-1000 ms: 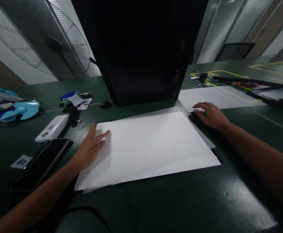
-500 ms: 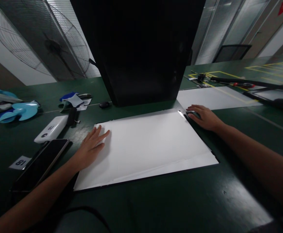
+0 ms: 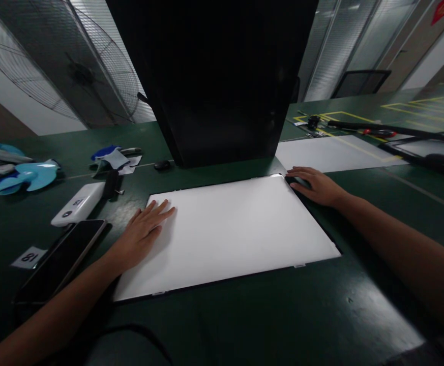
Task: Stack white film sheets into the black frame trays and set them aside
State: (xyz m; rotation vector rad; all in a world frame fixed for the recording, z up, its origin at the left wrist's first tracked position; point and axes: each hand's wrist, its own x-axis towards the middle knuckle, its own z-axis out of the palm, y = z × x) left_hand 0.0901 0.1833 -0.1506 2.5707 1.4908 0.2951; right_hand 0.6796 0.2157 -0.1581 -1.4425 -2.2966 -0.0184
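Observation:
A large white sheet (image 3: 229, 234) lies flat inside a thin black frame on the dark green table (image 3: 267, 325). My left hand (image 3: 143, 231) rests palm down on the sheet's left edge, fingers stretched out. My right hand (image 3: 313, 185) presses flat at the sheet's far right corner, fingers extended on the frame's edge. Neither hand holds anything.
A tall black panel (image 3: 214, 81) stands upright just behind the sheet. On the left lie a dark phone (image 3: 59, 259), a white power bank (image 3: 77, 203), a label reading 18 (image 3: 29, 257) and blue fan blades (image 3: 27, 175). Another white sheet (image 3: 336, 152) and tools lie at the right.
The white sheets, skewed and overlapping a second ago, now lie squared in the black frame. My right hand slid slightly left to the corner; my left hand barely moved.

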